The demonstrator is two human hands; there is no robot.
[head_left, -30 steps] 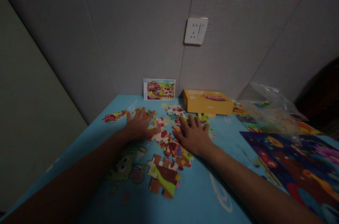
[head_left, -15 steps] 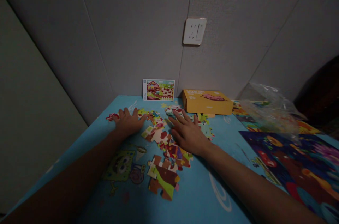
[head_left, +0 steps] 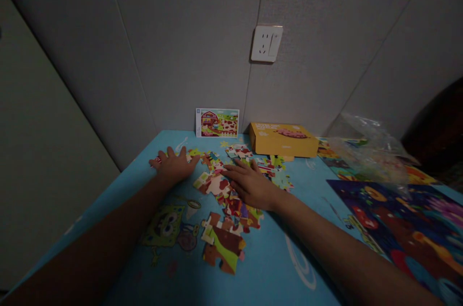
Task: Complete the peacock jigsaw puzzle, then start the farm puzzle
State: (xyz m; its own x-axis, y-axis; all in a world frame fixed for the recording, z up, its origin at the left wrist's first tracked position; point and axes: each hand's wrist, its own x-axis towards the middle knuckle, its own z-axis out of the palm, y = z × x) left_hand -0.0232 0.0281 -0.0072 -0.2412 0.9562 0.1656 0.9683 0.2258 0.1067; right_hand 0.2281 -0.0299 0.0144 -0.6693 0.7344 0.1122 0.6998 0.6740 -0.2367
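Jigsaw puzzle pieces lie in a loose, partly overlapping spread over the middle of the blue table. My left hand rests palm down at the spread's left end, fingers spread, partly covering a red piece. On the heap's right part lies my right hand, its fingers stretched leftward over the pieces; what is under the palm is hidden. A joined cluster of brown and green pieces sits nearer to me. Against the wall leans a farm picture card with a red barn.
A yellow box stands at the back beside the card. To the right are a clear plastic bag and a dark blue picture sheet. The grey wall with a socket bounds the table's far side.
My right hand has shifted slightly left and toward me, its fingers now pointing more leftward and uncovering pieces near the box. My left hand has barely moved, covering more of the red piece.
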